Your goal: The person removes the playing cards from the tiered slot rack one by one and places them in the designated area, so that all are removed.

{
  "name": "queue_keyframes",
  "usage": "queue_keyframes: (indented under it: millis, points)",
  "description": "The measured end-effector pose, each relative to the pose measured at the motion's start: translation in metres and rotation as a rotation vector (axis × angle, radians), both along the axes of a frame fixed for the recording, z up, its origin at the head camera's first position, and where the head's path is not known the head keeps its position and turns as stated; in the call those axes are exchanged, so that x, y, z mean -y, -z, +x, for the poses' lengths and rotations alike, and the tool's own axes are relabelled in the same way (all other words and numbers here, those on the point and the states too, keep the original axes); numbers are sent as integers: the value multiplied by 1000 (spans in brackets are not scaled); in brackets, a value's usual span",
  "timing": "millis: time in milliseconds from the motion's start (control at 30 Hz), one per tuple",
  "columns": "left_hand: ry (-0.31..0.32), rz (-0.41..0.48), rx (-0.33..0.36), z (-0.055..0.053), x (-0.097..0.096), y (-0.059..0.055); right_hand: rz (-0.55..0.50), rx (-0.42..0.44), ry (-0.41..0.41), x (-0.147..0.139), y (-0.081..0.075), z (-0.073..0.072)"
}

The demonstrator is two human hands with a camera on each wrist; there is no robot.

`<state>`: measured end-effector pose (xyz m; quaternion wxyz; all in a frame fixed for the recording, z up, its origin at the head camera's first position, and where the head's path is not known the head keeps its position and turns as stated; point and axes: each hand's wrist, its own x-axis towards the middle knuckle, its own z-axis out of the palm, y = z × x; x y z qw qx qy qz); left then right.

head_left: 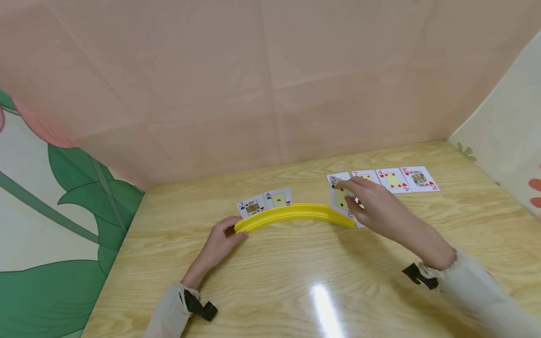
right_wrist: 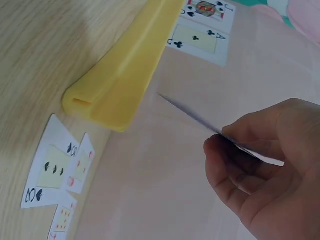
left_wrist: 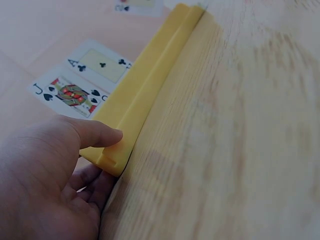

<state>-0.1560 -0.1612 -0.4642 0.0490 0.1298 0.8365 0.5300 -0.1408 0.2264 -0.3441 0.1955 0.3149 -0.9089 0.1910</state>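
A curved yellow card holder (head_left: 291,213) rests on the table, with a jack of spades (head_left: 252,207) and an ace of clubs (head_left: 279,199) standing side by side in its left part. My left hand (head_left: 221,240) grips the holder's left end, thumb on the near face and fingers behind. Above the right end, my right hand (head_left: 378,204) pinches a playing card (head_left: 339,197), a two of spades, between thumb and fingers. The right wrist view shows this card (right_wrist: 192,115) nearly edge-on, apart from the holder. A three of spades (right_wrist: 45,175) lies flat beside the holder's right end.
Behind my right hand, a row of face-up cards lies on the wooden table (head_left: 270,281), among them a four of hearts (head_left: 393,180) and a red king (head_left: 419,179). A pink cloth (head_left: 211,94) hangs along the table's back edge. Patterned panels stand at both sides.
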Motion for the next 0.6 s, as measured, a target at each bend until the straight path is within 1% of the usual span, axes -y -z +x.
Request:
queue_keyframes:
  millis: [133,233,433,600]
  points:
    - [-9,-3,1,1,1,0,-18,-20,-41,-3,5,-5]
    - [-17,-5,-2,2,2,-1,-36,-11,-59,-6,9,-9]
    - [-3,1,-7,1,1,-2,-67,60,-40,-14,15,-14]
    - [6,10,-14,-1,0,0,-50,152,-12,-18,20,-17]
